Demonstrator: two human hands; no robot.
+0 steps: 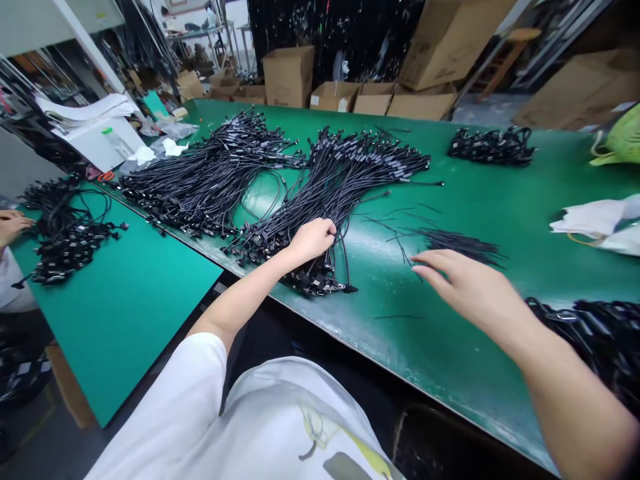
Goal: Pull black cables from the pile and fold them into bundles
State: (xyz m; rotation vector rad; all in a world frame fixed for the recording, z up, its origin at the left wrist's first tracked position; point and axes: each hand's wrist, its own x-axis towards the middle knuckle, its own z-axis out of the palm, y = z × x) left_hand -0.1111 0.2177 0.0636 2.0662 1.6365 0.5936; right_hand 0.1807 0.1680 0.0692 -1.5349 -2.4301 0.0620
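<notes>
A long bundle of black cables with small connectors (330,180) fans across the green workbench (430,353). My left hand (313,240) sits on the near end of this bundle, fingers curled down over the cables. Below it, a cluster of black connectors (313,281) hangs toward the bench edge. My right hand (465,287) hovers to the right with its fingers spread slightly and nothing in them, close to a thin spray of loose black wires (460,245). Another bundle of black cables (207,177) lies to the left of the one under my left hand.
A co-worker's hand (13,227) is at the far left, beside a heap of black cables (70,233) on a teal mat (120,313). More black cables lie at the right (595,340) and far side (493,147). Cardboard boxes (287,77) stand behind the bench.
</notes>
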